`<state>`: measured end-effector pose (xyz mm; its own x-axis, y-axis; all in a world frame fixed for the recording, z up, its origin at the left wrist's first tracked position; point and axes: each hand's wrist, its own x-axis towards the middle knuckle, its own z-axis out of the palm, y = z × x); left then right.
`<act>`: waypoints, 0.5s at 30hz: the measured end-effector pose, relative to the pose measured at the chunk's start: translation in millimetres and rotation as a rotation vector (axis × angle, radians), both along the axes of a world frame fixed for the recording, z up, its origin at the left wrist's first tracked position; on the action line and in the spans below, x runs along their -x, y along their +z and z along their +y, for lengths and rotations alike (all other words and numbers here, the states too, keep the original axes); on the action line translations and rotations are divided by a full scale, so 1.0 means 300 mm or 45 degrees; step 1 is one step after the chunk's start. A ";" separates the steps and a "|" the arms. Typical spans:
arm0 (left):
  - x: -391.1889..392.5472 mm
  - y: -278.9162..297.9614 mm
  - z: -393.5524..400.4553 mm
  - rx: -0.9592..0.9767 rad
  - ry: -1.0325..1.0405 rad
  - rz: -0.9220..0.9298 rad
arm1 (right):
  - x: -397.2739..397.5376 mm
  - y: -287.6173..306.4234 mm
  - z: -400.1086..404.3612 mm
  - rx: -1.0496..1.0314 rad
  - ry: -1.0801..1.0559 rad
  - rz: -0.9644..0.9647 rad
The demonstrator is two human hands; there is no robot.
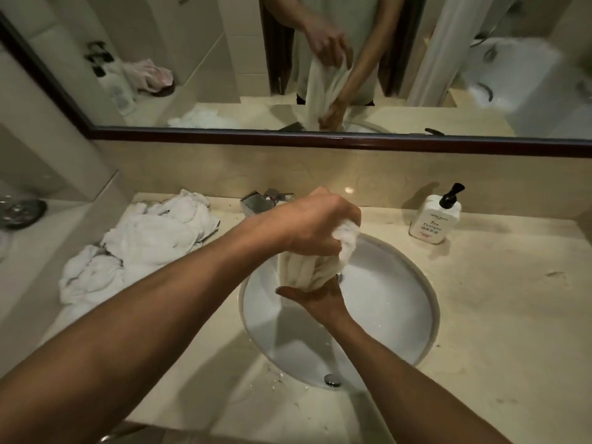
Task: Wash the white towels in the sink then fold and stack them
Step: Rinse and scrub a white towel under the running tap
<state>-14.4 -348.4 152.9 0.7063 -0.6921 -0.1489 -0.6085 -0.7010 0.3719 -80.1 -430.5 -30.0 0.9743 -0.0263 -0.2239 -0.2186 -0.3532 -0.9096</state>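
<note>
A wet white towel (307, 267) hangs bunched over the round white sink (390, 299). My left hand (317, 222) grips its top end from above. Below it, my right hand (317, 294) wraps around the towel's lower part, thumb pointing left. A heap of crumpled white towels (141, 241) lies on the counter to the left of the sink.
The chrome tap (261, 201) stands behind my left hand. A white pump bottle (437, 216) sits at the back right of the beige counter (499, 299). A dark-framed mirror (320, 141) runs along the wall. Water drops lie by the sink's front rim.
</note>
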 end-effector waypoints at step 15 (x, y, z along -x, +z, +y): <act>0.031 -0.022 0.072 0.573 0.520 0.207 | -0.058 -0.045 -0.055 -0.302 0.001 0.165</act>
